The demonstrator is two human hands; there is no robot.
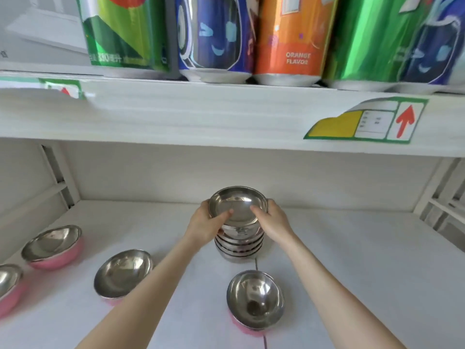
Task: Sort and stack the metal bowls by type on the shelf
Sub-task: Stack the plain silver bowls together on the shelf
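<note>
A plain steel bowl [238, 205] sits atop a stack of several plain steel bowls [239, 245] in the middle of the white shelf [352, 260]. My left hand [205, 225] grips its left rim and my right hand [273, 222] grips its right rim, thumbs inside the bowl. Several bowls with pink outsides lie singly on the shelf: one near the front centre [255, 299], one to its left [123, 274], one further left [54, 245], and one cut off by the left edge [8, 285].
The shelf above [201, 117] overhangs the stack and carries large drink cans, among them an orange can [292, 39] and a blue can [214, 36]. White frame posts stand at the left [57, 177] and right [437, 192] sides.
</note>
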